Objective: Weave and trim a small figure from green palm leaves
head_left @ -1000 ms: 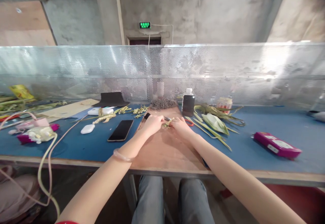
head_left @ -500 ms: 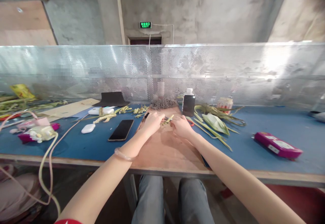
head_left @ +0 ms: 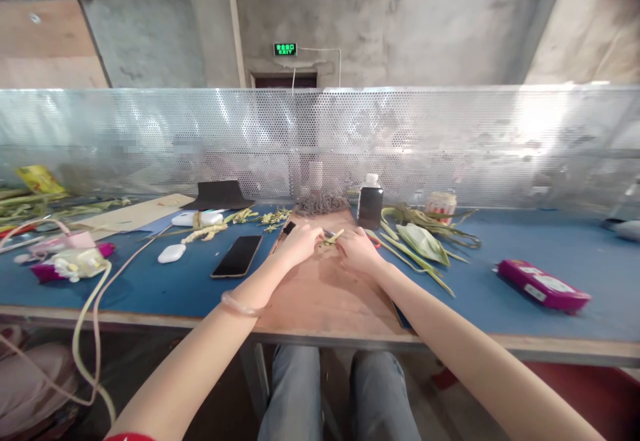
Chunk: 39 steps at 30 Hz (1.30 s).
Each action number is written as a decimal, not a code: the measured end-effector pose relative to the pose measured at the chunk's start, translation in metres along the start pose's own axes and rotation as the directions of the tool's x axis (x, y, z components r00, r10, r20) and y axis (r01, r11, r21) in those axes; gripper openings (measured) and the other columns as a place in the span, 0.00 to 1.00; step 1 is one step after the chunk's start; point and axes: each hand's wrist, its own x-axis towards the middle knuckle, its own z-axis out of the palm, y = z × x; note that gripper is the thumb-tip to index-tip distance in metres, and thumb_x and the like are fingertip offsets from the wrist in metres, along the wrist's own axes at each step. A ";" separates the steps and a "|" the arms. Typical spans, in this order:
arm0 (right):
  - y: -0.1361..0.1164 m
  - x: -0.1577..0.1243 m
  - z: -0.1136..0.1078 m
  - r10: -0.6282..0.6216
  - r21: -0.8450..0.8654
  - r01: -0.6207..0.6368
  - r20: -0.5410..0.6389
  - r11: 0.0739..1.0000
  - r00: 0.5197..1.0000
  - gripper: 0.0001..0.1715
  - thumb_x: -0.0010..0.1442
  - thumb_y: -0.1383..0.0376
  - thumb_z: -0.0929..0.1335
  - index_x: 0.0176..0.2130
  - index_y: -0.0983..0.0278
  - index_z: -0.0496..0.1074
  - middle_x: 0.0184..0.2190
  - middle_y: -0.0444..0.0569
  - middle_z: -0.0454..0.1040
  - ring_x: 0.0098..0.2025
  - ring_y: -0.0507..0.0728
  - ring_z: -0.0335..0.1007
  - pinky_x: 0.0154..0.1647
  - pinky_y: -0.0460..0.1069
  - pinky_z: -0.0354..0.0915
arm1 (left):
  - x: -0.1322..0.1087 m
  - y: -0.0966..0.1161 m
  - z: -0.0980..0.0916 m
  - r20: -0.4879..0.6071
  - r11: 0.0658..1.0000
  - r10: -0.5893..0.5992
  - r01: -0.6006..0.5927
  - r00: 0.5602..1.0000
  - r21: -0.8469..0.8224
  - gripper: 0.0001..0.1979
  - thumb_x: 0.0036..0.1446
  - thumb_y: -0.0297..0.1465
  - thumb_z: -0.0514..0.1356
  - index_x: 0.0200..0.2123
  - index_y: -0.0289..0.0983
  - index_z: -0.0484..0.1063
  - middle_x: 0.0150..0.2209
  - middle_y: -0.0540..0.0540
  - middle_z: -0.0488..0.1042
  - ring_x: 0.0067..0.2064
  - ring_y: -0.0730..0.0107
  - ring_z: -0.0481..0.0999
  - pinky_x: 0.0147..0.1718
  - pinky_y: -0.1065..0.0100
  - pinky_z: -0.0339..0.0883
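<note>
My left hand (head_left: 301, 242) and my right hand (head_left: 357, 249) meet over the wooden board (head_left: 327, 301), fingers closed. Between them is a short pale green plant strip (head_left: 333, 237), pinched in the fingertips of both hands; the exact grip is partly hidden. Scissors with a red-orange handle (head_left: 376, 241) lie beside and partly behind my right hand. A heap of grey cord (head_left: 323, 205) sits at the board's far end.
To the left are a black phone (head_left: 237, 257), a white earbud case (head_left: 171, 253) and scraps of plant (head_left: 206, 231). To the right stand a dark bottle (head_left: 371, 202), long green leaves (head_left: 424, 243) and a magenta packet (head_left: 543, 285). A perforated metal screen (head_left: 425, 137) runs behind.
Both hands stay in nearly the same place. The plant strip between the fingertips has shifted and tilted slightly. The whole view has slid a little sideways.
</note>
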 end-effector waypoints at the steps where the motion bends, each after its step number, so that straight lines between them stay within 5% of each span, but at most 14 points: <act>1: 0.000 0.000 0.000 0.001 0.000 -0.001 0.001 1.000 1.000 0.11 0.57 0.70 0.60 0.31 0.67 0.71 0.33 0.54 0.75 0.38 0.58 0.64 0.40 0.51 0.48 | 0.001 -0.001 0.000 0.006 1.000 0.018 -0.018 1.000 -0.020 0.12 0.59 0.28 0.52 0.40 0.38 0.74 0.35 0.42 0.75 0.37 0.63 0.72 0.39 0.66 0.62; 7: 0.001 -0.001 0.000 -0.027 -0.006 0.027 -0.037 1.000 0.999 0.10 0.57 0.69 0.61 0.32 0.67 0.71 0.33 0.53 0.74 0.39 0.58 0.65 0.41 0.51 0.48 | 0.003 0.000 -0.004 0.017 0.991 0.135 -0.134 0.991 -0.029 0.12 0.59 0.29 0.53 0.40 0.38 0.76 0.35 0.42 0.77 0.41 0.64 0.71 0.44 0.64 0.61; 27: 0.002 0.000 0.001 -0.022 0.010 0.022 -0.008 1.000 1.000 0.11 0.57 0.71 0.60 0.33 0.67 0.71 0.34 0.55 0.74 0.39 0.59 0.65 0.41 0.51 0.48 | 0.003 0.002 -0.008 -0.098 0.988 0.071 -0.084 0.993 -0.131 0.05 0.53 0.25 0.59 0.31 0.38 0.76 0.33 0.46 0.76 0.40 0.66 0.71 0.43 0.66 0.61; 34: 0.002 0.001 0.000 -0.022 0.052 0.021 0.010 0.998 1.000 0.13 0.61 0.68 0.59 0.36 0.65 0.72 0.37 0.53 0.75 0.43 0.58 0.64 0.43 0.51 0.49 | 0.002 0.002 -0.004 -0.009 0.974 -0.109 0.105 0.994 -0.202 0.05 0.52 0.27 0.59 0.29 0.38 0.75 0.30 0.47 0.77 0.34 0.66 0.74 0.34 0.69 0.62; 39: 0.016 -0.001 0.005 0.168 -0.036 -0.168 0.008 0.985 0.986 0.17 0.63 0.61 0.60 0.35 0.66 0.74 0.37 0.60 0.73 0.44 0.62 0.63 0.42 0.53 0.53 | -0.001 0.004 -0.007 0.064 0.946 -0.194 0.204 0.979 -0.250 0.02 0.50 0.29 0.61 0.28 0.39 0.74 0.29 0.48 0.77 0.33 0.66 0.75 0.30 0.70 0.61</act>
